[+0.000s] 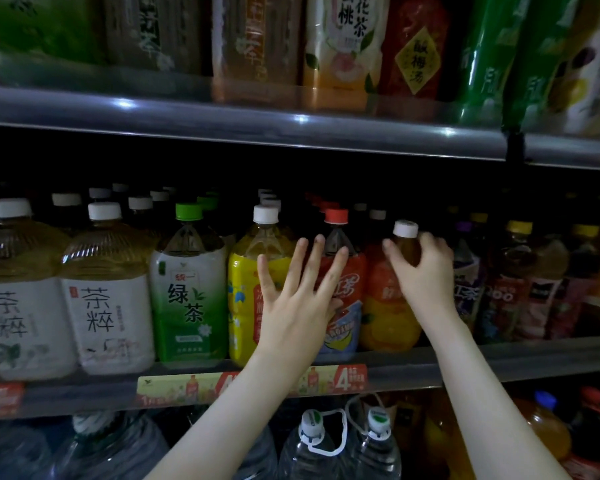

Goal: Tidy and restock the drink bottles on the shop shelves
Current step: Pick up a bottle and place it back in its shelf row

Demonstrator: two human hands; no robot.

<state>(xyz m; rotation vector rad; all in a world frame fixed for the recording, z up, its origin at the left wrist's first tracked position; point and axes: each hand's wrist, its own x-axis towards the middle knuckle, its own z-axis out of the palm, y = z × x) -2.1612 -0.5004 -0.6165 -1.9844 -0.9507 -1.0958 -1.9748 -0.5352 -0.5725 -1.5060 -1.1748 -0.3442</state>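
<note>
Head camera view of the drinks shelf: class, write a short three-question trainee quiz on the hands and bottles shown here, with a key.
1. True or false: the right hand grips the neck of the orange bottle just below its white cap.
2. Multiple choice: the lid on the green tea bottle is A) white, B) green, C) red.
3. Short answer: which hand has its fingers straight and spread?
Key: 1 true; 2 B; 3 the left hand.
</note>
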